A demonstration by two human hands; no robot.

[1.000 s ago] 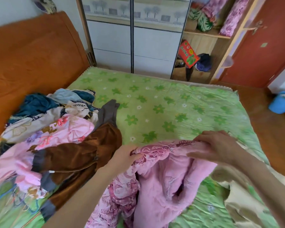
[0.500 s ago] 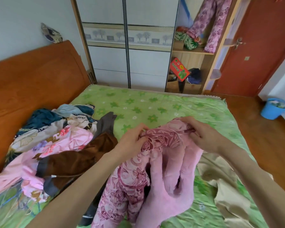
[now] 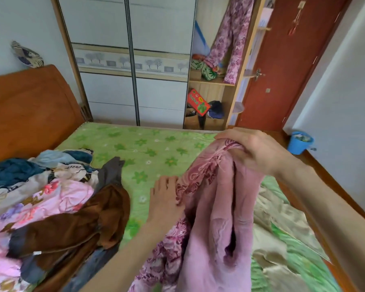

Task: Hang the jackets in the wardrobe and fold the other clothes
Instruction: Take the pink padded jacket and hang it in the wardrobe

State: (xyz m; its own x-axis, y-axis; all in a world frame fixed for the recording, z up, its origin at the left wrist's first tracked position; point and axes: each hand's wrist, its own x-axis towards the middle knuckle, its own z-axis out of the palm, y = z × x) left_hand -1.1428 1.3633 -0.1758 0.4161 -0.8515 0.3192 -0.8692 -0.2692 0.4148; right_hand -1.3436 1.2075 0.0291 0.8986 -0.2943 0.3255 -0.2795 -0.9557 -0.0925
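Observation:
I hold up a pink fleece-lined garment (image 3: 217, 218) with a dark pink floral outside, over the green flowered bed (image 3: 143, 148). My right hand (image 3: 253, 150) grips its top edge and lifts it. My left hand (image 3: 167, 199) holds the floral edge lower down on the left. A pile of clothes (image 3: 36, 199) lies on the bed's left side, with a brown velvet jacket (image 3: 76, 224) on top. The wardrobe (image 3: 131, 60) stands beyond the bed, its right section open, and a matching pink floral garment (image 3: 232, 39) hangs there.
An orange wooden headboard (image 3: 27, 110) runs along the left. A beige cloth (image 3: 278, 234) lies on the bed at the right. Beside the wardrobe is a red door (image 3: 287, 66). A blue bucket (image 3: 299, 142) stands on the wooden floor. A red box (image 3: 198, 102) sits on a wardrobe shelf.
My right hand has raised the garment's top edge up and to the right. My left hand has slid lower along the floral edge. The view has tilted up toward the wardrobe.

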